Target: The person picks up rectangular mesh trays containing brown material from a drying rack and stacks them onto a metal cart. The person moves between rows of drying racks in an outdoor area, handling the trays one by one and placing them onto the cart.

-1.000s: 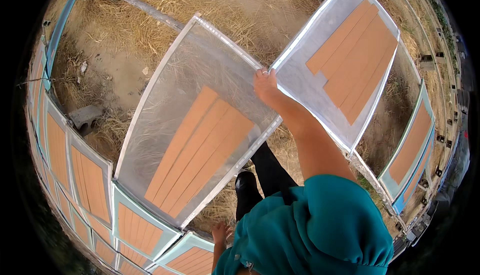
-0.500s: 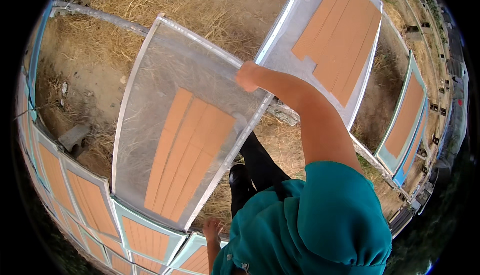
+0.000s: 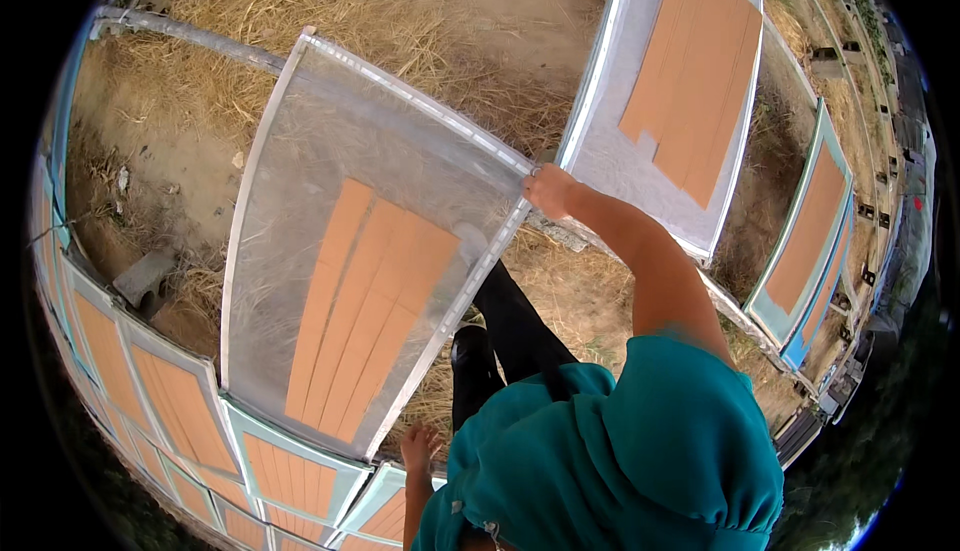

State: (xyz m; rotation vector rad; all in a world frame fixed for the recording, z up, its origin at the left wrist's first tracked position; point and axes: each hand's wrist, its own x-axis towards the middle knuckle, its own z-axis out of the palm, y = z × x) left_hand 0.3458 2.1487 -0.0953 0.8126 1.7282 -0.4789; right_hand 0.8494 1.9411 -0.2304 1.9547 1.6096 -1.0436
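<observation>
A white-framed mesh screen (image 3: 270, 221) lies tilted in front of me, with flat orange-brown strips (image 3: 365, 311) side by side on its lower half. At its upper right corner my right hand (image 3: 548, 191) is closed on the frame; the fingertips are partly hidden. Just beyond that hand is a second mesh screen (image 3: 600, 141), bearing a larger block of orange-brown strips (image 3: 700, 71) with a stepped lower edge. My left hand (image 3: 418, 448) hangs low beside the first screen's bottom right corner, fingers loosely bent and apart, holding nothing.
More strip-covered screens (image 3: 290, 476) stand in rows at the lower left, and others (image 3: 810, 221) at the right. A long pole (image 3: 190, 33) runs behind the first screen. Dry straw (image 3: 440, 31) covers the ground; a grey block (image 3: 145, 276) lies at the left. My shoe (image 3: 472, 346) shows below.
My right hand has moved right and slightly down, from over the mesh to the corner of the frame. The second screen's near left edge has shifted right. My left hand is slightly higher.
</observation>
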